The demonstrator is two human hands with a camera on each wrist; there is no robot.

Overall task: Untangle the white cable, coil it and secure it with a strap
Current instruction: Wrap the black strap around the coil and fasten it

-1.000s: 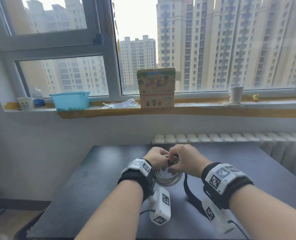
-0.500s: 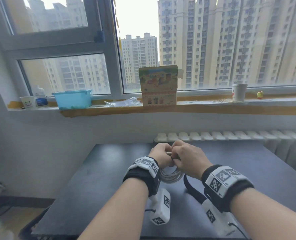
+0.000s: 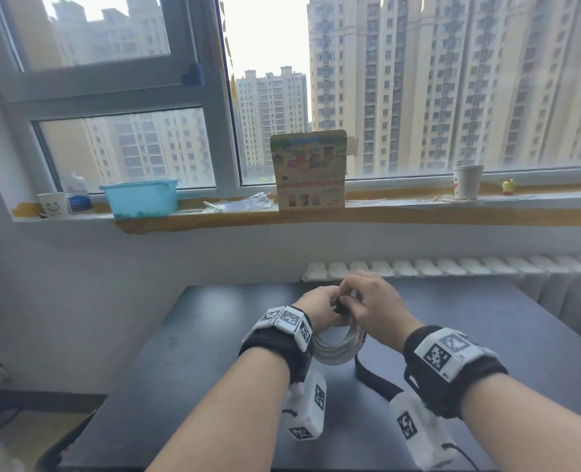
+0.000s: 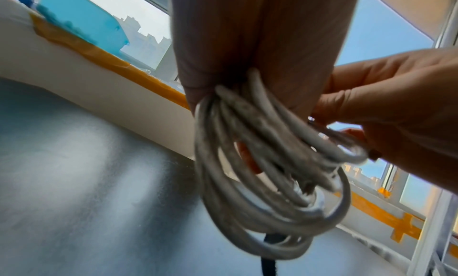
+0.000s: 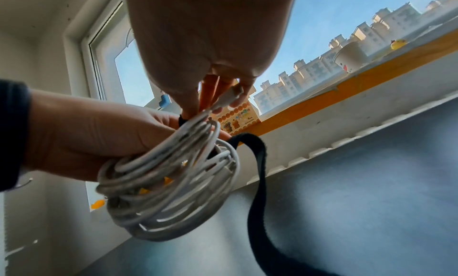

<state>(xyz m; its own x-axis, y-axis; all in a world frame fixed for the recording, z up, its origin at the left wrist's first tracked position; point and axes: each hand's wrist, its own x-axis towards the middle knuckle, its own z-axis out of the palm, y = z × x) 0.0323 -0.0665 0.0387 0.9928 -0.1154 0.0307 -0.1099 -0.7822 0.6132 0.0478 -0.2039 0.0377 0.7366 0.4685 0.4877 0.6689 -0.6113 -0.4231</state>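
**Strap going on at the top of the coil**

Both hands have lifted a little and drawn closer together than they were a second ago, and the coil now hangs higher off the table.

The left hand (image 3: pixel 319 310) is closed round the top of the white cable (image 5: pixel 171 184), its loops bunched in the fist and hanging free below. The right hand (image 3: pixel 372 306) pinches at the same spot: its fingertips (image 5: pixel 190 108) press the dark end of the black strap (image 5: pixel 257 182) against the bundle, and one cable plug (image 5: pixel 229 97) pokes up between the fingers. The rest of the strap trails down from the coil to the dark table (image 3: pixel 187 352).

Untangling and coiling look done; the step in hand is the strapping, and it seems only started. I judge the next move calls for the left hand to keep the loops squeezed while the right passes the long tail round the bundle and presses it onto itself. The loose plug could slip out of the wrap, and the loops sit unevenly, so some may spring free if the hold eases.

Further out, a radiator (image 3: pixel 418 267) runs along the table's far edge. On the windowsill (image 3: pixel 418 212) stand a blue tub (image 3: pixel 141 199), a printed card box (image 3: pixel 308 170) and a paper cup (image 3: pixel 467 182), all well apart from the work. Nothing stands in the way.
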